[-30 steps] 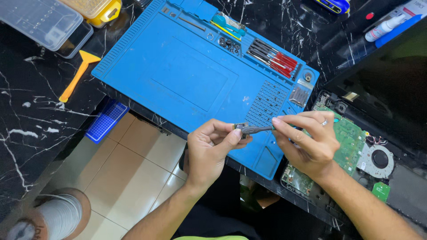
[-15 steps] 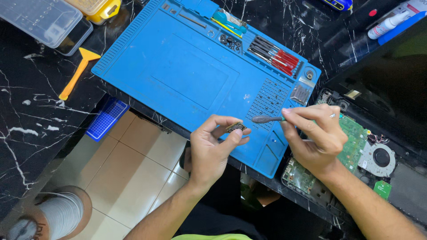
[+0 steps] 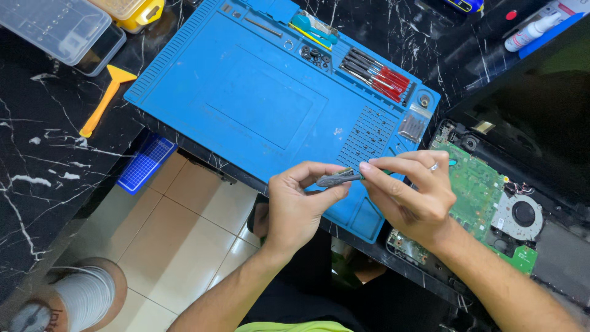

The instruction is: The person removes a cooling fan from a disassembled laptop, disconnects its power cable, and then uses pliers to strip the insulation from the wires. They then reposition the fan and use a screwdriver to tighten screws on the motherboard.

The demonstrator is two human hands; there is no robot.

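Both hands are up over the near edge of the blue work mat (image 3: 246, 104), and between them sits a small grey metal tool (image 3: 337, 178), slim and dark, lying roughly level. The left hand (image 3: 298, 206) pinches its left end, thumb underneath, index finger curled over the top. The right hand (image 3: 410, 193) meets the other end with thumb and fingertips closed around the tip, a ring showing on one finger. So the tool bridges the two hands, held at both ends, hovering just above the mat's lower right corner and not resting on it.

Pose now: both forearms come up from the bottom of the view, the left rising from the middle, the right angling in from the lower right. Wrists are bent inward, palms facing each other, fingers bunched at the tool.

Counting around them: one mat on the black marbled desk (image 3: 37, 160), one row of red-handled screwdrivers (image 3: 378, 77) in its top tray, too tightly packed for an exact number. One orange plastic scraper (image 3: 101, 101) lies left of the mat, one clear plastic case (image 3: 58, 31) beyond it. One opened laptop (image 3: 522, 203) sits to the right, one green circuit board (image 3: 476, 184) exposed, one round cooling fan (image 3: 522, 215) beside that. One white bottle (image 3: 528, 31) lies at the top right.
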